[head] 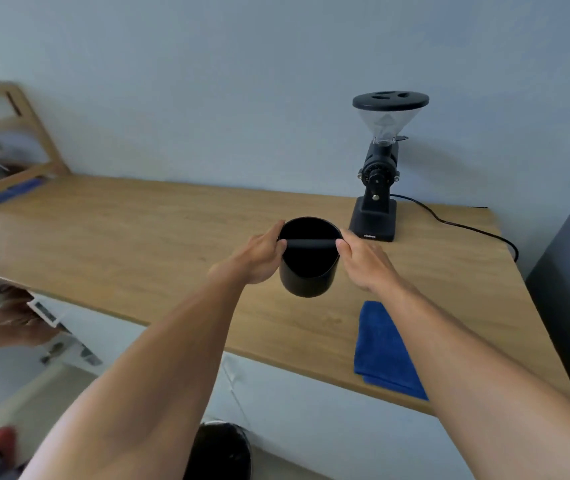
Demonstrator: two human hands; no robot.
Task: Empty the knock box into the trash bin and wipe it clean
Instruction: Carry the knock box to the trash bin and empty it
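Standing on the wooden countertop [172, 237], the black knock box [309, 268] sits roughly mid-depth, well back from the front edge, which runs diagonally from the left down to the lower right. Both hands grip it from opposite sides: the left hand [259, 252] wraps the left wall with its thumb at the end of the knock bar [309, 243], and the right hand [366, 259] closes on the right wall with its thumb at the bar's other end. A black coffee grinder [379, 188] with a clear hopper stands just behind and to the right of the box, near but not touching, its power cord [463, 226] trailing along the counter to the right edge. A folded blue cloth [382, 351] lies near the front edge on the right, partly under the right forearm. To the left of the box the counter is bare wood all the way to a wooden frame [13, 143] leaning against the wall. Below the front edge, between the forearms, the dark rounded top of the trash bin [221, 448] shows on the floor. The box is a round, matte cylinder, open at the top, the bar spanning its mouth; its inside is too dark to read.
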